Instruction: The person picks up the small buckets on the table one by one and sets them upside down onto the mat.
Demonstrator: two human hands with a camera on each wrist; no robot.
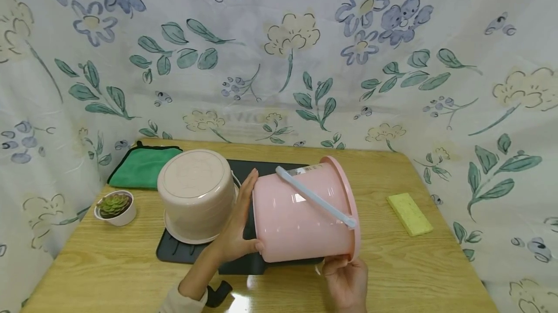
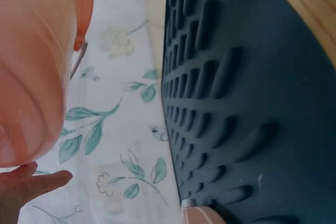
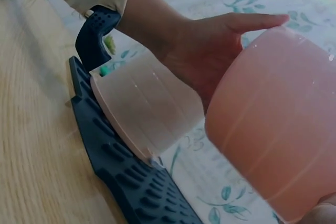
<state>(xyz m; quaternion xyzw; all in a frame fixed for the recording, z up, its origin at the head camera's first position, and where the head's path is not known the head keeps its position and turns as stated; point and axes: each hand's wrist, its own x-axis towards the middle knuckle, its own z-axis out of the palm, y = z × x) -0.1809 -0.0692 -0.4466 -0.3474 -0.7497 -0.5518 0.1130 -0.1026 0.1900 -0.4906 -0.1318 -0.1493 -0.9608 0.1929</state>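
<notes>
A pink bucket (image 1: pixel 302 213) is tipped on its side above a dark ridged mat (image 1: pixel 285 164), its rim facing right and its pale blue handle (image 1: pixel 316 196) lying across its side. My left hand (image 1: pixel 235 226) spreads over the bucket's base, fingers straight along the upper edge and thumb pressed at the lower one. At the other end my right hand (image 1: pixel 346 279) grips the rim from underneath. Close beside the left hand, a beige bucket (image 1: pixel 196 192) stands upside down on the mat; it also shows in the right wrist view behind that hand.
A folded green cloth (image 1: pixel 141 167) lies at the back left, with a small potted succulent (image 1: pixel 115 208) in front of it. On the right rests a yellow sponge (image 1: pixel 410 213). A floral curtain (image 1: pixel 261 61) hangs behind the wooden table (image 1: pixel 383 274).
</notes>
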